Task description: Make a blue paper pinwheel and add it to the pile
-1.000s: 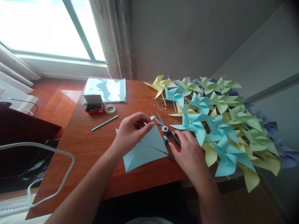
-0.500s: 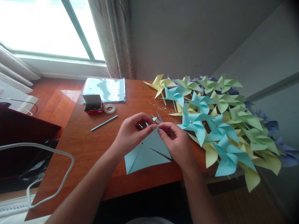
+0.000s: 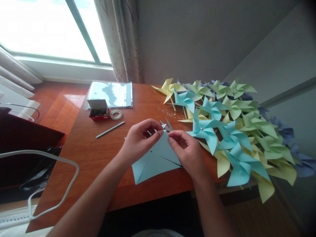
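A home, likely: curtains [image 3: 126, 42], wooden floor [image 3: 55, 95].

Left forearm [image 3: 91, 194] bare, slanting from bottom left toward centre. Left hand [image 3: 137, 140] at centre of frame, fingers curled, thumb extended toward index fingertip in pinch. Right forearm [image 3: 211, 200] bare, rising more steeply from lower right. Right hand [image 3: 189, 153] just right of centre, thumb and index pinching, other fingers tucked. Fingertips of both hands near each other.
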Demonstrator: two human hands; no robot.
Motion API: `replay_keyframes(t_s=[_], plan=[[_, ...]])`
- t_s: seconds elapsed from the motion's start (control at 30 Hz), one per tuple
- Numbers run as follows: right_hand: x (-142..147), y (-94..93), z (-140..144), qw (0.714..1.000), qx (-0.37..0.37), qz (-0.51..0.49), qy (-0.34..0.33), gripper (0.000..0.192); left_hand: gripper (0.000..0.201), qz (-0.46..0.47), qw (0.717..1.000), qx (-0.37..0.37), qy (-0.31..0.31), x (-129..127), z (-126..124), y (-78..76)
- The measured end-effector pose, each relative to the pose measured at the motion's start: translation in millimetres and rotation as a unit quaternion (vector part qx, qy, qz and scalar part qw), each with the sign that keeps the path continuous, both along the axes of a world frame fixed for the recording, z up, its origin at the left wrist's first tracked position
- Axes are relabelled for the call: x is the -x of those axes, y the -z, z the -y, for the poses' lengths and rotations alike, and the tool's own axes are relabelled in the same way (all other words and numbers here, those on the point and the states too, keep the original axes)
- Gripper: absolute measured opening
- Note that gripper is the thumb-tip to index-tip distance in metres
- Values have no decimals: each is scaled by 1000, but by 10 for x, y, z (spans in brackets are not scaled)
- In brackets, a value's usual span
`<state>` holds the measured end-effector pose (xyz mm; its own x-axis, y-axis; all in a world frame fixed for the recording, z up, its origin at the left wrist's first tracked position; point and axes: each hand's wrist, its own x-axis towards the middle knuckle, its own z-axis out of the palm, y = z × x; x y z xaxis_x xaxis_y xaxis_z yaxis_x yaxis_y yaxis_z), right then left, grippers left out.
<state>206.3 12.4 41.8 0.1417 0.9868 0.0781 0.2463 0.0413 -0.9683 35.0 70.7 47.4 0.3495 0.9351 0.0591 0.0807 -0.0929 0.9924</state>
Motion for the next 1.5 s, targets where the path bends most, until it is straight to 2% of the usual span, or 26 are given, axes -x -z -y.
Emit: replay_keyframes(t_s=[0.33,0.63,0.87,0.97,1.17,1.3,1.5], plan=[[20,-11,-10,1000,-1,7,-11,6,21,22,998,58,19,-8,9,-23],[117,-47,-108,999,-14,-40,-16,9,23,31,997,44,51,-14,14,28],[140,14,-122,984,59,-163,-35,16,25,60,992,78,84,-39,34,14],[136,70,-123,977,75,-197,-11,19,23,60,994,80,49,-21,17,-32],[28,117,-134,953,51,-284,88,24,17,68,990,37,-115,66,-60,-92],[-20,98,-117,948,46,-294,115,22,16,40,989,32,-137,81,-89,-64],[-27,101,-96,933,2,-318,167,21,19,17,987,63,-149,48,-104,7]])
